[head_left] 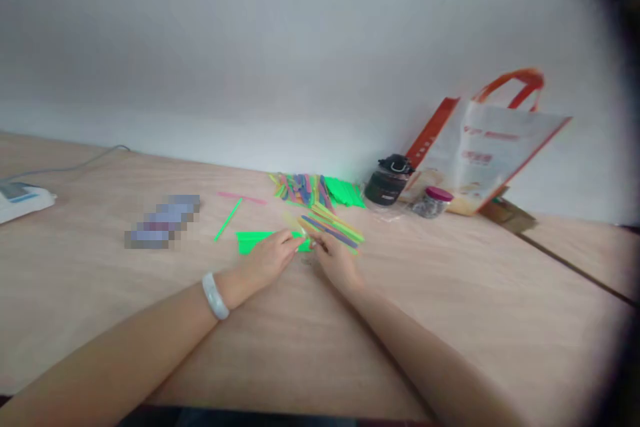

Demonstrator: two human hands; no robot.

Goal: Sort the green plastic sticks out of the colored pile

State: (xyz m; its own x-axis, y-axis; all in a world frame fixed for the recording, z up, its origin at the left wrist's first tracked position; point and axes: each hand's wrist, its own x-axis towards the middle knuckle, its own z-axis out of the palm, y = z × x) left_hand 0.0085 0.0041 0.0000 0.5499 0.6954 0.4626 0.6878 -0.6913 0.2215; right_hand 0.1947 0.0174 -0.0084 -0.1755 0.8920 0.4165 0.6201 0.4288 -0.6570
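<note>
A flat bright green strip (246,243) lies on the table under my left hand (270,257), whose fingers are closed on it near its right end. My right hand (337,263) meets the left fingertips there, its fingers pinched together; what sits between them is too small to make out. Just beyond the right hand, several loose yellow, blue and green strips (340,223) fan out. To the left of the hands, a thin green stick (229,219) and a pink one (243,198) lie close together.
Behind the hands lie a pile of multicoloured strips (303,188) and a green stack (345,191). A black bottle (385,183), a pink-lidded jar (433,202) and a carrier bag (485,153) stand right. At left are a blurred-out flat object (164,221) and a white device (25,200) with cable.
</note>
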